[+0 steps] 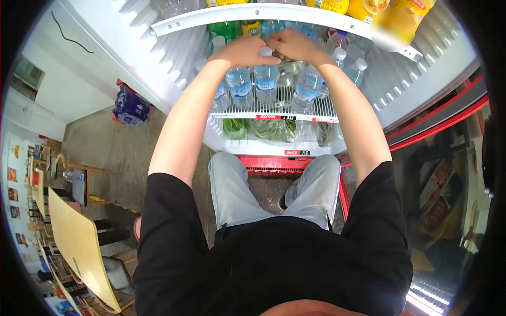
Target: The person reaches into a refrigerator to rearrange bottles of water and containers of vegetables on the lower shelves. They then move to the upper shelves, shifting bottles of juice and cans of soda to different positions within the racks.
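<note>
The clear water bottle stands upright on the wire shelf, its long axis vertical, whitish cap up, blue label around its body. My left hand curls by its neck, my right hand beside; I cannot tell whether either grips anything.

A shop-like room with pale walls and a grey floor.
Light wooden tables and chairs stand at the left edge, near a white wall with a small window and a dark wire; colourful pictures line the wall farther down. A purple bundle sits on the floor; bright light glares at lower right.
</note>
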Available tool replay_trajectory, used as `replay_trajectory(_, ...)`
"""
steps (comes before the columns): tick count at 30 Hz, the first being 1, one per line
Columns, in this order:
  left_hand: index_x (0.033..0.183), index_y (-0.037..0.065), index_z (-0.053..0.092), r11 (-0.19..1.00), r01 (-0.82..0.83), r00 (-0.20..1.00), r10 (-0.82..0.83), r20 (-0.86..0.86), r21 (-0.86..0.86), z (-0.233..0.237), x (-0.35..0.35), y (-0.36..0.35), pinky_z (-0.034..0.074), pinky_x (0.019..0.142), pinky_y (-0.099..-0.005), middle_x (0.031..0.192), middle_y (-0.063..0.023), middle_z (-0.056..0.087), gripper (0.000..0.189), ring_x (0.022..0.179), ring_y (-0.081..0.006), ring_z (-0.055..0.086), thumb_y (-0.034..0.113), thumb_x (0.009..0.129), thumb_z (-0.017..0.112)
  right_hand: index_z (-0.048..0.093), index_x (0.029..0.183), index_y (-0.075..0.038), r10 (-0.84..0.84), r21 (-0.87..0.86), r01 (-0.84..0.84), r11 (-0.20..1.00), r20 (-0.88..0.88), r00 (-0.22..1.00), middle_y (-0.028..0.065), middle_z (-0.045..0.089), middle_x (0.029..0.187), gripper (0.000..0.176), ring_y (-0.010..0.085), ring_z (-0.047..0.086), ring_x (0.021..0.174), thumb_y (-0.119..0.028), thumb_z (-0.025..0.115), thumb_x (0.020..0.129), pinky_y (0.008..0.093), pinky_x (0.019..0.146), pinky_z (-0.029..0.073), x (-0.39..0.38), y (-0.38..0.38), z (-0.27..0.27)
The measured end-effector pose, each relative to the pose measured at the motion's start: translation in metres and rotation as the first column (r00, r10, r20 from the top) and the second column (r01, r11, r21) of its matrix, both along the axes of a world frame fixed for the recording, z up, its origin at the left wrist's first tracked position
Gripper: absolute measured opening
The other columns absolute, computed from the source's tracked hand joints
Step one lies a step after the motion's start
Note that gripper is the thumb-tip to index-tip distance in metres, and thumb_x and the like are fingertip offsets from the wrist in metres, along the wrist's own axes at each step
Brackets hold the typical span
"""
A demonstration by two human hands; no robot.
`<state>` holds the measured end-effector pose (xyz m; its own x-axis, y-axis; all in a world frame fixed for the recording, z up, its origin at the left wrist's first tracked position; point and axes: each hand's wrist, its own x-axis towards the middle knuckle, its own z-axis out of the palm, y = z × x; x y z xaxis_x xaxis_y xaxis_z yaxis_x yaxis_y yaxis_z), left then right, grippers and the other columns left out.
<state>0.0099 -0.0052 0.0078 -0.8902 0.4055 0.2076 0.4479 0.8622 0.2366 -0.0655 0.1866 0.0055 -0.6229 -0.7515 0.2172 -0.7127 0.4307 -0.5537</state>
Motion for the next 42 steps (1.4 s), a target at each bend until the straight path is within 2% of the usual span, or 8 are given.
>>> replay_trajectory(2, 0.103, 0.002, 0.076, 0.999, -0.032, 0.999, 0.033, 0.038, -0.016, -0.001, 0.0, -0.001, 0.053, 0.076, -0.0455, 0.073, -0.02, 0.067, 0.069, 0.074, -0.0362, 0.069, 0.069, 0.084, 0.07, 0.077, 0.098, -0.004, -0.007, 0.005, 0.007, 1.0, 0.023, 1.0, 0.0096, 0.071, 0.07, 0.042, 0.0194, 0.069, 0.062, -0.043, 0.06, 0.097, 0.0324, 0.06, 0.056, -0.006, 0.0, -0.001)
replay_trajectory(8, 0.103, 0.005, 0.077, 0.996, -0.087, 0.991, 0.09, 0.102, -0.03, 0.009, 0.003, 0.003, 0.052, 0.072, -0.0435, 0.068, -0.016, 0.064, 0.068, 0.069, -0.031, 0.067, 0.068, 0.08, 0.074, 0.074, 0.09, -0.003, -0.002, 0.127, 0.031, 0.991, -0.218, 0.976, 0.0084, 0.068, 0.068, 0.043, 0.0173, 0.062, 0.06, -0.046, 0.069, 0.092, 0.0344, 0.057, 0.046, 0.001, 0.001, 0.008)
replay_trajectory(11, 0.098, 0.005, 0.077, 0.997, -0.078, 0.992, 0.078, 0.104, -0.009, 0.005, 0.001, 0.004, 0.052, 0.069, -0.0407, 0.066, -0.0141, 0.066, 0.067, 0.067, -0.0275, 0.068, 0.068, 0.077, 0.077, 0.076, 0.078, -0.004, -0.037, 0.179, 0.077, 0.981, -0.216, 0.976, 0.0263, 0.068, 0.074, 0.073, 0.0428, 0.069, 0.074, -0.071, 0.05, 0.091, 0.052, 0.069, 0.052, 0.014, 0.004, 0.017)
replay_trajectory(12, 0.095, 0.004, 0.077, 0.998, -0.066, 0.994, 0.065, 0.084, 0.015, 0.005, 0.001, 0.004, 0.053, 0.067, -0.04, 0.066, -0.0144, 0.066, 0.069, 0.067, -0.0273, 0.069, 0.07, 0.076, 0.076, 0.075, 0.078, -0.003, -0.037, 0.164, 0.073, 0.984, -0.213, 0.976, 0.026, 0.069, 0.075, 0.072, 0.0433, 0.068, 0.072, -0.07, 0.051, 0.091, 0.0515, 0.069, 0.052, 0.018, 0.004, 0.018)
replay_trajectory(19, 0.096, 0.005, 0.075, 0.993, -0.06, 0.996, 0.054, 0.067, 0.103, 0.011, 0.011, 0.004, 0.049, 0.066, -0.0367, 0.068, -0.0106, 0.065, 0.056, 0.065, -0.0253, 0.064, 0.058, 0.082, 0.079, 0.073, 0.074, -0.003, 0.02, 0.137, 0.012, 0.991, -0.23, 0.973, 0.0245, 0.068, 0.072, 0.07, 0.0411, 0.067, 0.068, -0.069, 0.056, 0.089, 0.05, 0.066, 0.051, 0.009, -0.001, 0.017)
replay_trajectory(22, 0.094, 0.001, 0.076, 0.992, -0.068, 0.993, 0.056, 0.107, 0.107, 0.019, 0.016, 0.009, 0.055, 0.084, -0.0458, 0.086, -0.0214, 0.075, 0.051, 0.083, -0.0378, 0.072, 0.052, 0.085, 0.075, 0.073, 0.073, -0.003, 0.017, 0.14, 0.011, 0.99, -0.196, 0.981, 0.0243, 0.067, 0.069, 0.068, 0.0395, 0.066, 0.065, -0.067, 0.058, 0.089, 0.0489, 0.063, 0.05, 0.013, 0.002, 0.016)
replay_trajectory(25, 0.095, 0.001, 0.076, 0.991, -0.012, 0.994, -0.002, 0.107, 0.134, 0.014, 0.009, 0.004, 0.054, 0.085, -0.0437, 0.085, -0.0201, 0.074, 0.062, 0.082, -0.0341, 0.072, 0.062, 0.082, 0.075, 0.072, 0.073, -0.002, 0.007, 0.154, 0.022, 0.988, -0.186, 0.982, 0.0235, 0.066, 0.066, 0.067, 0.0381, 0.065, 0.062, -0.066, 0.059, 0.089, 0.0482, 0.061, 0.049, 0.013, 0.0, 0.02)
replay_trajectory(42, 0.098, 0.001, 0.077, 0.993, -0.003, 0.997, -0.006, 0.077, 0.119, 0.014, 0.012, 0.004, 0.052, 0.091, -0.0437, 0.089, -0.0202, 0.075, 0.063, 0.089, -0.0343, 0.072, 0.061, 0.083, 0.075, 0.072, 0.078, -0.001, 0.06, 0.13, -0.032, 0.991, -0.216, 0.975, 0.0227, 0.068, 0.071, 0.064, 0.0357, 0.067, 0.065, -0.063, 0.062, 0.089, 0.0471, 0.064, 0.051, 0.006, 0.0, 0.013)
